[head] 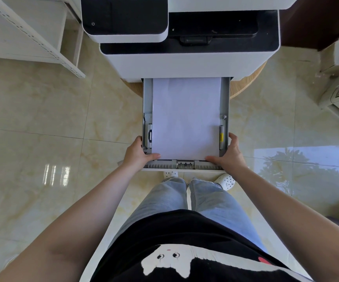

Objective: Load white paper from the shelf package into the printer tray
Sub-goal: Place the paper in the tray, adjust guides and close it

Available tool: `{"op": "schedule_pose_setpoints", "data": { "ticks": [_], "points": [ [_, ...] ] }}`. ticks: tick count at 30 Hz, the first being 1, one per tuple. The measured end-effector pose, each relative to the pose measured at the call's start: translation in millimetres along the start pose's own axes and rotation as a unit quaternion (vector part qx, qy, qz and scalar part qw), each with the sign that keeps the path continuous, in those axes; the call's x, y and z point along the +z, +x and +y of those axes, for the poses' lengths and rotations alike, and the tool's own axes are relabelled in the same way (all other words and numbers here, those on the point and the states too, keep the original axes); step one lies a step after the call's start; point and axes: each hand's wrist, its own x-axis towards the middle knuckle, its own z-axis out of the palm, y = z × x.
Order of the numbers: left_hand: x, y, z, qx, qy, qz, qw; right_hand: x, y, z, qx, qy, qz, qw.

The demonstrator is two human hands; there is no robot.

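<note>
From the head view, a white and black multifunction office printer stands at twelve o'clock on a round light-wood counter. Its grey plastic paper tray is pulled out toward six o'clock, and a flat stack of white printer paper lies inside it between the side guides, one of which carries a small yellow tab at three o'clock of the stack.

The left hand clasps the tray's near left corner, fingers wrapped round the outer wall and thumb lying on the paper's near edge; its grip is pressed together on the tray. The right hand mirrors it at the near right corner, fingers along the outer wall, thumb touching the paper's corner.

At ten o'clock stands a white metal shelf frame. The glossy beige marble-tile floor surrounds everything.
</note>
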Motion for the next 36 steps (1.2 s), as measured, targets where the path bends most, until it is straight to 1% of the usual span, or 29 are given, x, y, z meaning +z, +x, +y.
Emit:
{"op": "schedule_pose_setpoints", "data": {
  "ticks": [5, 9, 10, 11, 13, 14, 15, 16, 17, 18, 19, 20, 21, 22, 23, 25, 27, 28, 30, 32, 36],
  "points": [
    [-1, 1, 1, 0.011, 0.017, 0.005, 1.000, 3, -2, 0, -0.005, -0.004, 0.013, 1.000],
    [-3, -2, 1, 0.010, 0.024, -0.005, 1.000, 1, -5, -3, 0.002, 0.010, -0.001, 1.000],
    [-5, -6, 2, 0.007, 0.017, -0.003, 1.000, 0, -9, -4, -0.003, 0.018, 0.013, 1.000],
    [-7, -12, 3, 0.011, 0.011, 0.013, 1.000, 0, -14, -6, -0.014, 0.033, 0.045, 0.998],
    [-9, -29, 6, 0.054, 0.011, 0.086, 0.995, -3, -32, -12, -0.060, 0.094, 0.130, 0.985],
    [-9, -41, 7, 0.088, 0.012, 0.129, 0.988, -5, -42, -15, -0.081, 0.136, 0.141, 0.977],
    [-8, -53, 8, 0.121, -0.001, 0.155, 0.981, -5, -50, -15, -0.089, 0.182, 0.115, 0.972],
    [-6, -64, 8, 0.143, -0.030, 0.148, 0.978, -3, -60, -14, -0.080, 0.226, 0.053, 0.969],
    [-2, -75, 9, 0.150, -0.075, 0.107, 0.980, 2, -69, -11, -0.047, 0.262, -0.029, 0.963],
    [3, -85, 9, 0.135, -0.126, 0.040, 0.982, 8, -76, -8, 0.010, 0.288, -0.116, 0.951],
    [11, -93, 9, 0.098, -0.177, -0.043, 0.978, 16, -82, -4, 0.080, 0.303, -0.186, 0.931],
    [19, -98, 8, 0.049, -0.220, -0.122, 0.966, 24, -85, -1, 0.141, 0.318, -0.224, 0.910],
    [29, -100, 5, -0.004, -0.251, -0.183, 0.951, 32, -85, 4, 0.184, 0.339, -0.232, 0.893],
    [39, -99, 3, -0.051, -0.276, -0.215, 0.935, 39, -84, 7, 0.210, 0.369, -0.220, 0.878],
    [48, -96, 1, -0.092, -0.309, -0.223, 0.920, 44, -81, 9, 0.223, 0.407, -0.197, 0.863],
    [61, -88, -1, -0.164, -0.412, -0.196, 0.874, 51, -74, 11, 0.224, 0.483, -0.147, 0.833],
    [66, -80, -1, -0.190, -0.503, -0.166, 0.827, 55, -67, 12, 0.214, 0.536, -0.116, 0.809],
    [66, -76, -1, -0.187, -0.527, -0.159, 0.814, 55, -65, 12, 0.209, 0.548, -0.112, 0.802],
    [64, -72, 0, -0.167, -0.550, -0.152, 0.804, 55, -62, 12, 0.199, 0.551, -0.124, 0.801],
    [63, -71, 1, -0.162, -0.553, -0.141, 0.805, 54, -61, 14, 0.195, 0.550, -0.132, 0.801],
    [63, -66, 3, -0.146, -0.561, -0.119, 0.806, 53, -60, 13, 0.170, 0.566, -0.121, 0.797]
  ]
}}
